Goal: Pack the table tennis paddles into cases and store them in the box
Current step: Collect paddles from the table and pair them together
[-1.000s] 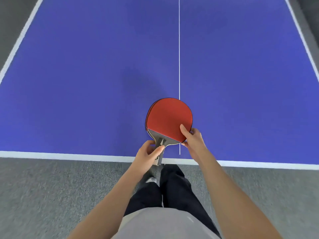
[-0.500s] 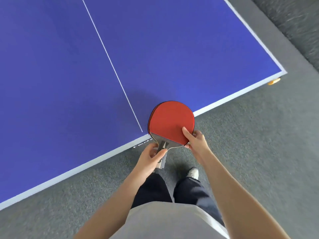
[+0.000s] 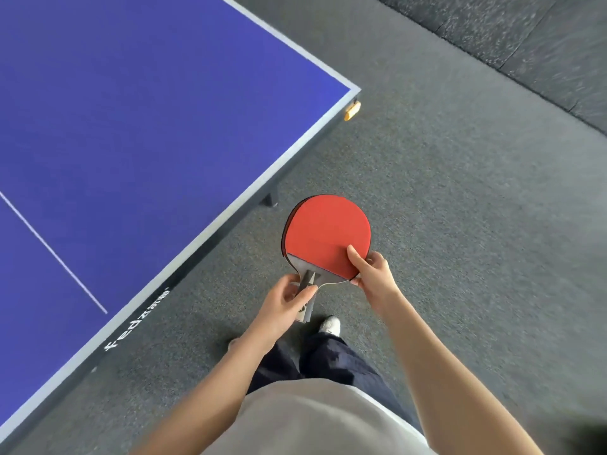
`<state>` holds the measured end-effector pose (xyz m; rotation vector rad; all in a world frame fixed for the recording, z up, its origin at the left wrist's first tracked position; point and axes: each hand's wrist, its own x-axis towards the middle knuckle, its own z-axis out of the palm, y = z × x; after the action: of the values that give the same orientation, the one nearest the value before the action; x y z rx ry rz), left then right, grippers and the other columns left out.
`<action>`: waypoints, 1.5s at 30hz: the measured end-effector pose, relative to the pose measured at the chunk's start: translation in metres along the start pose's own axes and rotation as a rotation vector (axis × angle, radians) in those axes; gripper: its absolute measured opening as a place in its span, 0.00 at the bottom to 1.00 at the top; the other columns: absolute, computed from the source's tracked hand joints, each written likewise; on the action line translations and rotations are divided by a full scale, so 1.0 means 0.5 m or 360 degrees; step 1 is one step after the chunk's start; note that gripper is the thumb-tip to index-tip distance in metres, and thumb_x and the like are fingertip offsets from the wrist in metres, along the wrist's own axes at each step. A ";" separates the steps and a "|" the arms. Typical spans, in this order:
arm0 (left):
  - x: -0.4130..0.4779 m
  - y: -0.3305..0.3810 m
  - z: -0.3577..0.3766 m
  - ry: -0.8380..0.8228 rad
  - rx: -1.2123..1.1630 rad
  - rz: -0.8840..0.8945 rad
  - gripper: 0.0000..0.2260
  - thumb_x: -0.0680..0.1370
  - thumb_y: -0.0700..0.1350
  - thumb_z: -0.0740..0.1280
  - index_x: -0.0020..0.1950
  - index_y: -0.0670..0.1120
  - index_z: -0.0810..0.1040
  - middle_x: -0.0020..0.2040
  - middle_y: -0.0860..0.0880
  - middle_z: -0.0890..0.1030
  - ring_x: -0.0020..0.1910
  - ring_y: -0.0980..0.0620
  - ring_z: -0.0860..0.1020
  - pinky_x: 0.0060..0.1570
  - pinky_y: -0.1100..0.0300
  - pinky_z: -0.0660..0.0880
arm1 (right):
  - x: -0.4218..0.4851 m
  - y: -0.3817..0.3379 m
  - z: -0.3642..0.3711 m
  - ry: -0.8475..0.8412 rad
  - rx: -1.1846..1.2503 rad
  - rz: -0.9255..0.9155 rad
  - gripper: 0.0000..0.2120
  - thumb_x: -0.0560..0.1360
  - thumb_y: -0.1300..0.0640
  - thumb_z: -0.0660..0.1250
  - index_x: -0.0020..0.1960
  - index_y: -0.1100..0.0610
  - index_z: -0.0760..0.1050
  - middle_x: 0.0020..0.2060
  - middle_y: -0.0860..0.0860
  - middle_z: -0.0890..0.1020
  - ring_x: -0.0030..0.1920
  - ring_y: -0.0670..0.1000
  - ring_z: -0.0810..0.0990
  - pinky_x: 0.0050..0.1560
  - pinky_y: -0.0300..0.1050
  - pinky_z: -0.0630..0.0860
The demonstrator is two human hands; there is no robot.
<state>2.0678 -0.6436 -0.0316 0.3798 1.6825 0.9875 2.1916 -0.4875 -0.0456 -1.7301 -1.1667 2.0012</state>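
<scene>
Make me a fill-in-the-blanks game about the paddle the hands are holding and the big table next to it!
1. The round rubber-faced table tennis paddle shows a face coloured ____.
2. The left hand grips the paddle's ____, while the right hand pinches the blade's edge.
3. The flat table tennis table beside the person has a top coloured ____.

Missing words: red, handle, blue.

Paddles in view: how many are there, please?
1 for sure: a red paddle over the floor beside the table, gripped by the left hand and pinched by the right hand; another may hide underneath.
</scene>
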 end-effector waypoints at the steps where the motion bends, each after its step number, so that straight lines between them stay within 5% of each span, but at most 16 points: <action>1: 0.016 0.016 0.032 -0.0040 0.0026 0.0014 0.12 0.73 0.58 0.71 0.52 0.57 0.76 0.51 0.52 0.84 0.52 0.54 0.82 0.54 0.59 0.76 | 0.008 -0.011 -0.038 0.0033 0.0038 -0.0012 0.22 0.74 0.48 0.70 0.59 0.63 0.70 0.45 0.52 0.77 0.40 0.48 0.77 0.36 0.41 0.74; 4: 0.060 0.062 0.111 -0.0133 0.0128 0.0072 0.15 0.70 0.63 0.71 0.52 0.59 0.76 0.51 0.53 0.83 0.50 0.58 0.81 0.50 0.64 0.75 | 0.030 -0.037 -0.131 0.0119 0.0149 -0.0044 0.23 0.74 0.48 0.70 0.59 0.62 0.70 0.47 0.53 0.77 0.41 0.49 0.77 0.37 0.42 0.74; 13: 0.206 0.188 0.247 -0.0308 0.0244 0.0113 0.11 0.74 0.56 0.70 0.53 0.55 0.76 0.53 0.53 0.83 0.54 0.56 0.80 0.51 0.65 0.74 | 0.133 -0.125 -0.274 0.0300 0.0330 -0.0060 0.23 0.74 0.47 0.70 0.60 0.61 0.70 0.48 0.53 0.79 0.41 0.47 0.78 0.32 0.38 0.73; 19: 0.372 0.280 0.297 -0.0334 0.0209 0.0092 0.23 0.73 0.56 0.71 0.63 0.47 0.74 0.57 0.50 0.81 0.57 0.54 0.79 0.60 0.58 0.74 | 0.282 -0.247 -0.318 0.0347 0.0319 -0.0068 0.22 0.74 0.48 0.70 0.60 0.60 0.70 0.52 0.54 0.79 0.45 0.48 0.79 0.35 0.39 0.74; 25: 0.545 0.416 0.328 -0.0322 0.0110 0.0026 0.14 0.71 0.58 0.72 0.52 0.55 0.77 0.49 0.56 0.83 0.46 0.66 0.80 0.41 0.76 0.72 | 0.435 -0.424 -0.336 0.0387 0.0272 -0.0051 0.22 0.74 0.49 0.70 0.60 0.61 0.69 0.52 0.55 0.79 0.47 0.50 0.79 0.44 0.46 0.80; 27: 0.594 0.470 0.332 -0.0305 0.0068 0.0029 0.18 0.67 0.62 0.72 0.52 0.55 0.77 0.48 0.57 0.83 0.45 0.67 0.80 0.40 0.77 0.72 | 0.484 -0.482 -0.339 0.0393 0.0253 -0.0053 0.22 0.74 0.49 0.70 0.60 0.61 0.69 0.52 0.55 0.79 0.47 0.50 0.79 0.45 0.47 0.79; 34: 0.743 0.600 0.333 -0.0166 -0.0112 0.0003 0.15 0.73 0.54 0.72 0.56 0.50 0.76 0.53 0.48 0.83 0.50 0.59 0.82 0.46 0.71 0.75 | 0.645 -0.659 -0.319 0.0284 0.0126 -0.0063 0.23 0.73 0.48 0.71 0.60 0.61 0.70 0.49 0.53 0.78 0.41 0.47 0.78 0.33 0.38 0.73; 37: 0.802 0.659 0.332 -0.0103 -0.0185 0.0006 0.12 0.74 0.52 0.72 0.54 0.50 0.76 0.53 0.46 0.83 0.53 0.49 0.82 0.55 0.56 0.78 | 0.722 -0.736 -0.305 0.0199 0.0058 -0.0084 0.21 0.73 0.48 0.71 0.59 0.60 0.70 0.48 0.53 0.79 0.41 0.47 0.78 0.30 0.36 0.73; 42: 0.923 0.760 0.331 0.0108 -0.0299 -0.0015 0.16 0.76 0.50 0.70 0.59 0.44 0.74 0.55 0.40 0.81 0.56 0.40 0.80 0.59 0.41 0.76 | 0.874 -0.870 -0.273 0.0028 -0.0105 -0.0091 0.23 0.73 0.48 0.72 0.59 0.62 0.71 0.49 0.54 0.79 0.48 0.52 0.80 0.50 0.51 0.79; 45: 0.997 0.831 0.337 0.0262 -0.0376 -0.0022 0.13 0.77 0.48 0.68 0.58 0.42 0.75 0.53 0.39 0.82 0.54 0.42 0.81 0.58 0.41 0.75 | 0.966 -0.962 -0.246 -0.0146 -0.0213 -0.0108 0.19 0.73 0.48 0.71 0.56 0.60 0.72 0.48 0.53 0.79 0.46 0.50 0.80 0.47 0.47 0.79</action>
<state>1.9500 0.0163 -0.0427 0.1331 1.6878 1.2193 2.0305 0.1859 -0.0522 -1.6499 -1.3996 2.0235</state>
